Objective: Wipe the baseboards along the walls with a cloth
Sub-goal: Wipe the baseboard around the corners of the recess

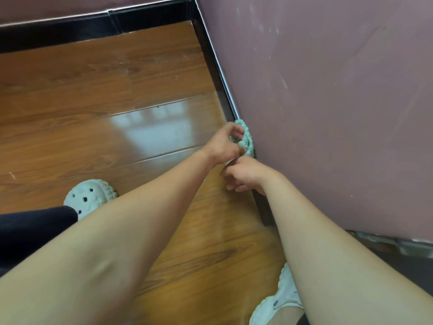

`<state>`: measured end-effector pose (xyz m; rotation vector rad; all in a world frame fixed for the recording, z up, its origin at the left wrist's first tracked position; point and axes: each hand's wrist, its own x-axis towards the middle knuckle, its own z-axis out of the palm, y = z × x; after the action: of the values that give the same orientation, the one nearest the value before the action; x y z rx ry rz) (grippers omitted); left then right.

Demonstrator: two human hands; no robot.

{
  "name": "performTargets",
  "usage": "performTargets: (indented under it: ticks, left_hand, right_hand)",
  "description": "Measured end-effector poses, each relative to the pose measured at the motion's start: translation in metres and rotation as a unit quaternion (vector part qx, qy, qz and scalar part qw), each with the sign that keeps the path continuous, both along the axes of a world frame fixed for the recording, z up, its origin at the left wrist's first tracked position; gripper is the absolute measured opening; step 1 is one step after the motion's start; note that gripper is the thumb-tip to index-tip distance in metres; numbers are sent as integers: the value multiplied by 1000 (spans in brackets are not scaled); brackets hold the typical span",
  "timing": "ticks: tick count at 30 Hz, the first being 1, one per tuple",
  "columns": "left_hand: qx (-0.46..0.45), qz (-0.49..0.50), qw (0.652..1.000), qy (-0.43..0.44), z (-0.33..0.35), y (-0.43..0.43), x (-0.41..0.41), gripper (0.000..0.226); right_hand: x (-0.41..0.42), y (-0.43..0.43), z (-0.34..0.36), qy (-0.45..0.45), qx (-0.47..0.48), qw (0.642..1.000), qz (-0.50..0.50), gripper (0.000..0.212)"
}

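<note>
Green cloth (246, 140) sits bunched against the black baseboard (212, 64), gripped in our left hand (222, 145). Our right hand (246, 175) curls beside the baseboard too; whether it pinches the cloth we cannot tell. Bunched so tightly, the cloth could skip the baseboard's top edge.

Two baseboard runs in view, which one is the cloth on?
The baseboard along the right wall: the left hand holds the green cloth against it. Nothing touches the far-wall baseboard.

Teal cloth (244, 139), black baseboard (212, 64) (mauve wall (328, 102)).
</note>
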<state>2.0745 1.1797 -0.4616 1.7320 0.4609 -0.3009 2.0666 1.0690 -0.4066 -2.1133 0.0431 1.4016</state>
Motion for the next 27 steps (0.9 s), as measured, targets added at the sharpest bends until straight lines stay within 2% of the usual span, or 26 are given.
performTargets:
  ticks: [3, 6, 9, 11, 14, 16, 19, 23, 27]
  left_hand:
    - [-34, 53, 998, -15, 4, 5, 10, 64]
    - [-62, 79, 995, 3, 14, 14, 27, 71]
    - [-40, 69, 997, 14, 16, 8, 24, 62]
    - [-30, 63, 998, 6, 9, -2, 7, 49]
    - [-88, 51, 995, 15, 0, -15, -22, 29]
    - [-110, 28, 993, 35, -1, -20, -34, 24]
    - [-106, 44, 993, 21, -4, -23, -37, 28]
    - [-110, 113, 987, -1, 6, -14, -13, 47]
    - [-118, 106, 987, 32, 21, -3, 11, 44]
  right_hand:
    - [-4, -5, -1, -14, -9, 1000, 12, 20]
    - [-1, -9, -4, -40, -7, 999, -20, 21]
    - [1, -12, -3, -53, -5, 997, -53, 26]
    - [-3, -11, -2, -56, -1, 997, -60, 25]
    - [-13, -11, -3, -60, -9, 997, -41, 24]
    - [-19, -13, -6, -58, -20, 998, -11, 26]
    - [-26, -16, -7, -50, -26, 998, 5, 28]
    - [-31, -23, -5, -45, -23, 999, -5, 15]
    - [-26, -34, -3, -57, -19, 997, -39, 20]
